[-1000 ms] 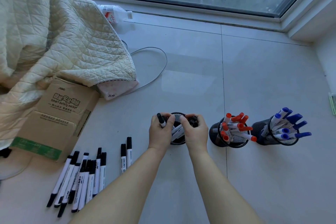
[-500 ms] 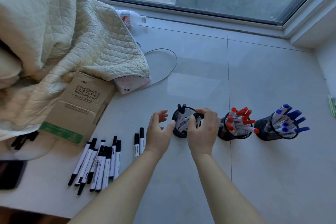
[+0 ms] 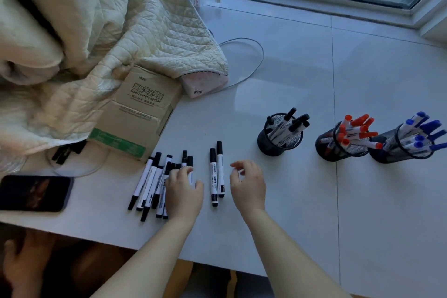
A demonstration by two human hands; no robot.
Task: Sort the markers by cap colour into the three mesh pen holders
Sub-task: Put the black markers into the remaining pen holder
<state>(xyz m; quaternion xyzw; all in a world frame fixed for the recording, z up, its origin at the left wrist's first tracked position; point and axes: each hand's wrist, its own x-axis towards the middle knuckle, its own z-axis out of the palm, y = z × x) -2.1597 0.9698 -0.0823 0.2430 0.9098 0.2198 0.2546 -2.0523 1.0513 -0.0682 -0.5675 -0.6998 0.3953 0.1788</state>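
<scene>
Reaching back toward the loose black-capped markers [image 3: 157, 184], which are lying in a rough bundle on the desk [image 3: 302, 201] near its front edge, just in front of a cardboard box [image 3: 137, 113]. The left hand [image 3: 185, 195] is resting on the right side of that bundle, fingers curled down onto the marker bodies; whether it is actually pinching one cannot be told, since the fingertips are hiding the contact. The right hand [image 3: 248, 185] is hovering just right of a separate pair of markers [image 3: 216, 174], fingers loosely curled and spread, holding nothing.

Progress as judged from the layout: three mesh holders are standing in a row toward the right side of the desk. The left holder [image 3: 280, 139] is carrying only a few black-capped markers. The middle holder [image 3: 338, 143] is carrying red-capped ones, and the right holder [image 3: 399, 146] blue-capped ones, both looking well filled. No red or blue markers are showing loose on the desk, so those two colours are probably finished. Remaining work appears to be the black set: the bundle plus the pair, all well apart from their holder.

A dark phone [image 3: 33, 192] is lying near the front left edge, and a quilted blanket [image 3: 96, 31] is draping over the box at the back left.
</scene>
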